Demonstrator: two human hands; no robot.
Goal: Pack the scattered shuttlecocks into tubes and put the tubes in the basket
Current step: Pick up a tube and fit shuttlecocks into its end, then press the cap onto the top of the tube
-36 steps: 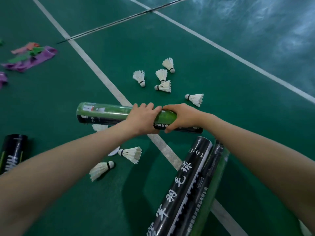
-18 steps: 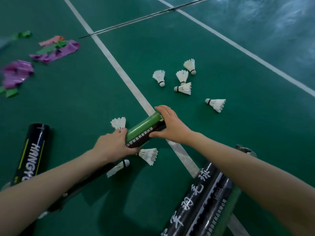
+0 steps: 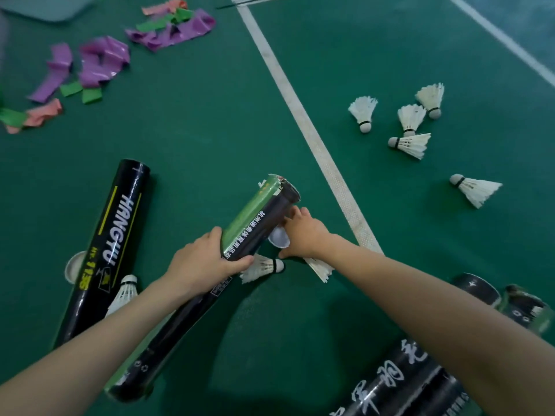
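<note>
Green tube [image 3: 255,223] | now gripped by our left hand [image 3: 204,262] alone | right hand [image 3: 303,235] dropped beside tube, grasp we cannot tell | shuttlecock [image 3: 261,267] loading next

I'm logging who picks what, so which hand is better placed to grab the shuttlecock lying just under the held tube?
Right. The left hand grips the green and black tube, so it is occupied; the right hand is low beside that shuttlecock, though it may hold a white cap.
</note>
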